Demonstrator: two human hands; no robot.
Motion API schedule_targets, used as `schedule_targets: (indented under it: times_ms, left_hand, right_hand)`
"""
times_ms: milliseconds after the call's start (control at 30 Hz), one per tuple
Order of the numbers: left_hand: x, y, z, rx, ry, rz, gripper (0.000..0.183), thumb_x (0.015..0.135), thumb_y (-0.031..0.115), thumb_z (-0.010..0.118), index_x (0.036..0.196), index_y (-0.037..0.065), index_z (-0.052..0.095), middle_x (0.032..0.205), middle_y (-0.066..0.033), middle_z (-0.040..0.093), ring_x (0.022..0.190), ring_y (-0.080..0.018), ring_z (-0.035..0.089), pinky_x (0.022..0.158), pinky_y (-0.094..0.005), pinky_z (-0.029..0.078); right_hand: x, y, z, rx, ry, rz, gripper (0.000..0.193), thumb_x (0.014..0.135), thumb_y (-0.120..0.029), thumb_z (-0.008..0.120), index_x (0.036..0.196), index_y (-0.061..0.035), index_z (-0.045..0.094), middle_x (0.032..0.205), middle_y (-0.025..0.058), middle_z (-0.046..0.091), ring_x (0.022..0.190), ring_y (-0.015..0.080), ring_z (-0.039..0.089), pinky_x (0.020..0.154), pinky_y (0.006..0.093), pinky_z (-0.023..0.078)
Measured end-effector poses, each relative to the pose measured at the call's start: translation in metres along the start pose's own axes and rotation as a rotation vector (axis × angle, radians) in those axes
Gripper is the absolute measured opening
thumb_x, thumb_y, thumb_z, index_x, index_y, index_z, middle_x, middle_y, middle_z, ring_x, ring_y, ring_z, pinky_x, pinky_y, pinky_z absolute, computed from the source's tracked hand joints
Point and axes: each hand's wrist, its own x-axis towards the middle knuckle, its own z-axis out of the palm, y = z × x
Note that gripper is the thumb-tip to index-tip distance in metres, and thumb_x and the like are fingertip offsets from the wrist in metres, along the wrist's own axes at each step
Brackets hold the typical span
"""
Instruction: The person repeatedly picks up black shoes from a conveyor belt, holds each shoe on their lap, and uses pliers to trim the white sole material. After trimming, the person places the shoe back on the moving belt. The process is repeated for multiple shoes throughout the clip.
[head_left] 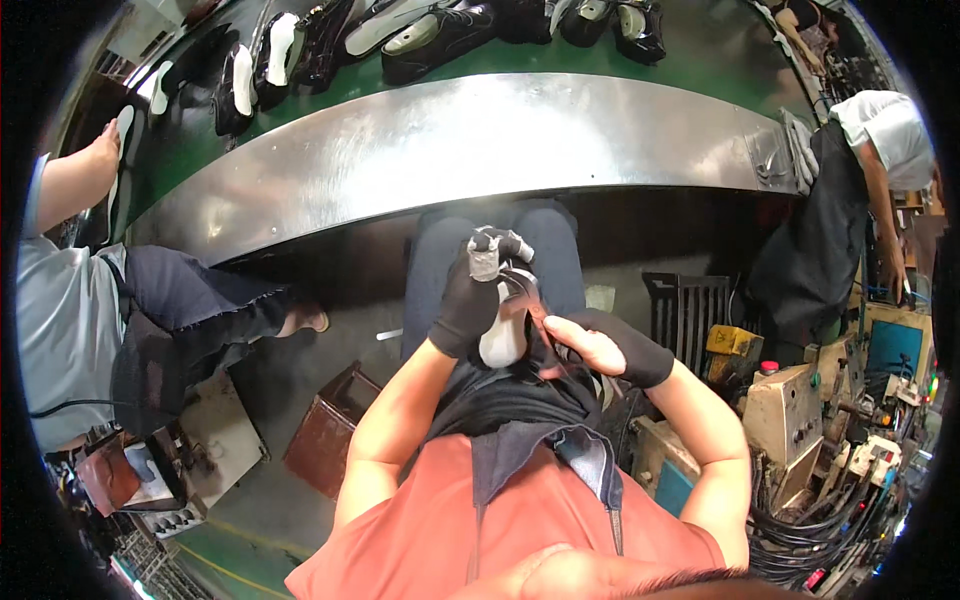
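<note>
Over my lap I hold a shoe, partly hidden by my hands, with a long white insole-shaped sole (503,342) showing. My left hand (465,295), in a black glove with grey tape round the fingertips, is wrapped round its far end and left side. From the right, my right hand (610,348), in a black fingerless glove, has thumb and fingers closed at the shoe's dark upper. A thin reddish-brown strip (531,300) runs between the two hands; I cannot tell whether it is lining or a loose piece. Under the shoe lies my dark apron (500,405).
Ahead runs a metal-edged bench (470,130) with a green belt (700,85) bearing several black shoes (440,42). Co-workers sit at left (70,330) and right (815,230). A brown bin (330,430) stands at left, a black crate (690,310) and machine boxes (782,410) at right.
</note>
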Motion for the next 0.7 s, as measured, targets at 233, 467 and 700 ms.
schedule_targets:
  times_ms: [233,467,700]
  left_hand:
    - [0.011,-0.02,0.003,-0.036,0.077,-0.073,0.049,0.102,0.04,0.035,0.085,0.002,0.063,0.088,-0.0061,0.063,0.085,-0.0173,0.058,0.08,-0.0313,0.046]
    - [-0.004,-0.005,0.0,0.104,0.055,0.03,0.062,0.101,0.046,0.027,0.085,0.003,0.068,0.092,-0.0094,0.065,0.099,-0.0245,0.057,0.096,-0.038,0.039]
    - [-0.017,-0.017,-0.002,-0.095,-0.008,-0.004,0.065,0.099,0.054,0.029,0.091,0.002,0.067,0.102,-0.0101,0.063,0.105,-0.0235,0.053,0.102,-0.04,0.034]
  right_hand:
    - [0.069,0.086,0.04,-0.697,0.752,-0.662,0.027,0.097,-0.021,0.048,0.085,0.0005,0.058,0.072,0.011,0.059,0.067,0.0228,0.056,0.062,0.0349,0.044]
    - [0.022,0.046,0.001,-0.479,0.216,-0.303,0.043,0.101,-0.035,0.044,0.089,0.0013,0.062,0.077,0.0166,0.063,0.068,0.019,0.058,0.065,0.0347,0.046]
    - [0.048,0.105,0.044,-0.577,0.517,-0.507,0.037,0.1,-0.026,0.041,0.077,-0.0036,0.06,0.064,0.0074,0.054,0.06,0.0206,0.053,0.06,0.0347,0.044]
